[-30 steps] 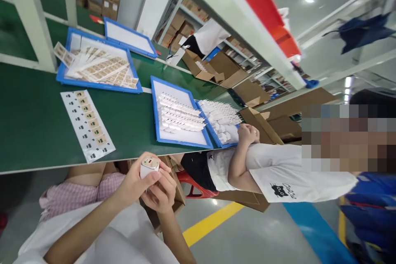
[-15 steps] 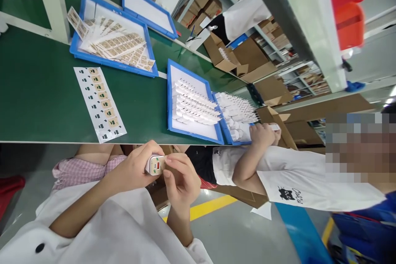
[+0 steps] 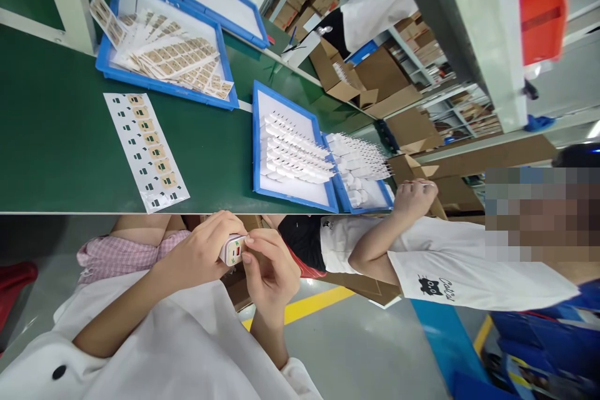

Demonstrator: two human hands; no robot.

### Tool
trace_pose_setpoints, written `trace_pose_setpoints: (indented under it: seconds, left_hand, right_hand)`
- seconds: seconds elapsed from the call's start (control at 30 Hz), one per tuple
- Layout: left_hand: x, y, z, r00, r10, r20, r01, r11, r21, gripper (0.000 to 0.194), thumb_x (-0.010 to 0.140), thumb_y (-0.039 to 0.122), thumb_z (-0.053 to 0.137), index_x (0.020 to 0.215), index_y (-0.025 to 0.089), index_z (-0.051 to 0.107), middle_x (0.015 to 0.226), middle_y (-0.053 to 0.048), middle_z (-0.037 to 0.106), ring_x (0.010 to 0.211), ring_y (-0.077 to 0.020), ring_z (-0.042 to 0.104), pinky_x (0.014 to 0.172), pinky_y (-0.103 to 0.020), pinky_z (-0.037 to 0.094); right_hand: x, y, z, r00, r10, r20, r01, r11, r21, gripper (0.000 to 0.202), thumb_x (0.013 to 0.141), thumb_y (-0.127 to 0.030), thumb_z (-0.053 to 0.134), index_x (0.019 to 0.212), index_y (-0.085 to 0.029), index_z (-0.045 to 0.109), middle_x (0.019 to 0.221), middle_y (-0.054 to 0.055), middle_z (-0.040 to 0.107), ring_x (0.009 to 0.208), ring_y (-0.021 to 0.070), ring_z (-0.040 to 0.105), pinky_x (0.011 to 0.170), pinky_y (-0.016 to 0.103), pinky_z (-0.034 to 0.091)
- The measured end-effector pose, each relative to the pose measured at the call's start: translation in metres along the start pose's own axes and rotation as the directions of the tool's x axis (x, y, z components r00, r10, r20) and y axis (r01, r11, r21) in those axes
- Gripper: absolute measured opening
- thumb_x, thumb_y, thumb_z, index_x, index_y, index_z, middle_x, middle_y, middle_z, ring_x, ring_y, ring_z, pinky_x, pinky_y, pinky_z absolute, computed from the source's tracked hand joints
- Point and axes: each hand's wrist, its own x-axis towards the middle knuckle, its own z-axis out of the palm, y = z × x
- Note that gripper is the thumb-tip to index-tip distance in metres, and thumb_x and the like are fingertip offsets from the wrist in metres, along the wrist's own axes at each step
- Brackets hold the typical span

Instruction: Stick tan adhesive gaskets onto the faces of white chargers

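We have the white charger off the green table, in front of its near edge and between our two hands; our left hand is closed around its body, with the beige end face and its red port turned outward; our right hand has its thumb and forefinger bent at the rim of that face, though we cannot tell whether they pinch anything; we judge the charger light, stiff and hard-shelled, its smooth sides perhaps a little slippery; we would take hold around the sides, as the left hand does, and leave the end face uncovered; that face likely marks more easily than the shell, so we would touch it only lightly, with fingertips near the rim and away from the port.
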Motion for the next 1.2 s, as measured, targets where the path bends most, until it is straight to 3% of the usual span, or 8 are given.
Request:
trace_pose_setpoints:
  seconds: [0.2,0.37,0.53,0.7,0.87,1.03,1.1,1.2]
  left_hand:
    - [0.0,-0.001,0.003,0.999,0.03,-0.023,-0.03,1.0,0.008,0.011,0.098,0.015,0.055,0.107,0.021,0.051,0.096,-0.004,0.065,0.089,-0.0159,0.067,0.074,-0.026,0.054]
    - [-0.001,-0.006,0.006,0.998,0.059,-0.031,-0.057,0.997,0.047,0.017,0.096,0.008,0.054,0.108,0.021,0.05,0.098,-0.005,0.065,0.092,-0.0168,0.065,0.076,-0.027,0.054]
    - [0.0,-0.009,0.008,0.989,0.144,-0.039,-0.134,0.972,0.193,0.026,0.091,0.0,0.049,0.109,0.02,0.05,0.096,-0.006,0.065,0.09,-0.018,0.064,0.078,-0.03,0.054]
    - [0.002,-0.009,0.008,0.99,0.14,-0.033,-0.127,0.958,0.259,0.024,0.092,0.001,0.05,0.107,0.02,0.049,0.096,-0.006,0.064,0.086,-0.018,0.062,0.076,-0.029,0.054]
    - [0.003,-0.011,0.012,0.987,0.147,-0.065,-0.126,0.957,0.26,0.02,0.093,0.002,0.051,0.107,0.018,0.05,0.095,-0.007,0.065,0.084,-0.018,0.062,0.073,-0.029,0.055]
    - [0.001,-0.012,0.018,0.983,0.155,-0.097,-0.13,0.966,0.224,0.017,0.095,0.006,0.051,0.107,0.019,0.051,0.094,-0.006,0.064,0.085,-0.0186,0.063,0.074,-0.03,0.056]
    - [0.0,-0.013,0.019,0.979,0.162,-0.12,-0.13,0.962,0.239,0.019,0.095,0.005,0.052,0.108,0.019,0.051,0.094,-0.006,0.064,0.085,-0.0185,0.063,0.074,-0.03,0.056]
    - [-0.002,-0.016,0.02,0.967,0.206,-0.149,-0.163,0.952,0.258,0.017,0.095,0.007,0.056,0.108,0.017,0.052,0.095,-0.007,0.064,0.086,-0.0182,0.062,0.074,-0.031,0.056]
  right_hand:
    - [-0.004,0.002,0.002,0.997,0.045,-0.054,-0.043,0.998,0.053,0.013,0.094,-0.015,0.064,0.1,-0.027,0.066,0.091,0.004,0.072,0.081,0.0199,0.069,0.067,0.035,0.058]
    - [-0.003,-0.002,-0.001,0.974,0.228,-0.005,-0.226,0.968,0.112,0.026,0.095,-0.019,0.066,0.119,-0.029,0.07,0.098,0.004,0.072,0.087,0.0189,0.07,0.07,0.032,0.059]
    - [0.003,-0.005,-0.002,0.953,0.301,-0.027,-0.296,0.948,0.116,0.01,0.095,-0.018,0.066,0.097,-0.026,0.074,0.091,0.003,0.073,0.083,0.0174,0.071,0.068,0.03,0.059]
    - [0.005,-0.003,0.003,0.975,0.201,-0.092,-0.203,0.979,-0.016,0.015,0.094,-0.012,0.065,0.093,-0.026,0.07,0.086,0.0,0.07,0.078,0.0149,0.069,0.066,0.028,0.057]
    - [0.002,0.002,0.011,0.976,-0.097,-0.196,0.04,0.96,-0.276,0.021,0.093,-0.004,0.062,0.096,-0.025,0.067,0.083,-0.001,0.065,0.071,0.0138,0.063,0.06,0.028,0.053]
    - [0.0,0.006,0.014,0.961,-0.184,-0.208,0.116,0.946,-0.302,0.022,0.092,-0.002,0.061,0.098,-0.023,0.066,0.082,0.001,0.064,0.071,0.0138,0.06,0.06,0.028,0.052]
    - [-0.001,0.005,0.014,0.967,-0.137,-0.216,0.084,0.967,-0.24,0.024,0.092,-0.002,0.062,0.098,-0.024,0.067,0.083,0.0,0.064,0.073,0.0137,0.061,0.062,0.028,0.052]
    - [-0.002,0.001,0.011,0.973,0.096,-0.209,-0.106,0.994,-0.039,0.019,0.093,-0.009,0.066,0.101,-0.026,0.068,0.087,0.0,0.066,0.078,0.0149,0.064,0.066,0.028,0.053]
